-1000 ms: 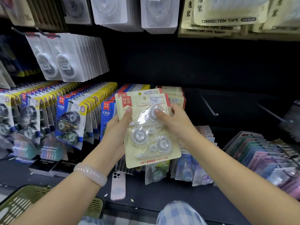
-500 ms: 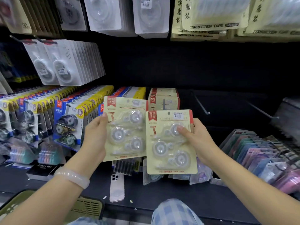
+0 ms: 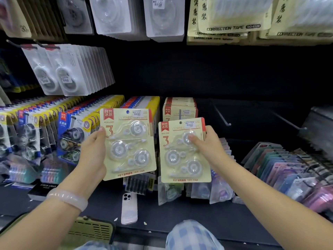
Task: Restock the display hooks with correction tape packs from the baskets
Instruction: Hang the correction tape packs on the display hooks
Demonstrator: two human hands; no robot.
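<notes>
At the bottom edge of the frame a checked blue-and-white knee (image 3: 193, 235) shows, and to its left the corner of an olive-green basket (image 3: 91, 230) sits low in the lower left. Just beyond them a white phone (image 3: 129, 208) lies face down on the dark shelf (image 3: 225, 219). Above it, at the centre of the frame, the left hand (image 3: 92, 154), with a pale bangle (image 3: 67, 198) on its wrist, grips the left edge of a cream correction tape pack (image 3: 128, 143), thumb on the front and fingers behind. Just to the right, apart from that pack, the right hand (image 3: 207, 143) pinches a second correction tape pack (image 3: 183, 152), its thumb pressed on the upper blister. Behind the two packs, a row of matching cream packs (image 3: 179, 109) hangs on a hook, with blue and yellow packs (image 3: 72, 134) to the left. Farther right, two bare hooks (image 3: 222, 117) stick out from the dark back panel.
</notes>
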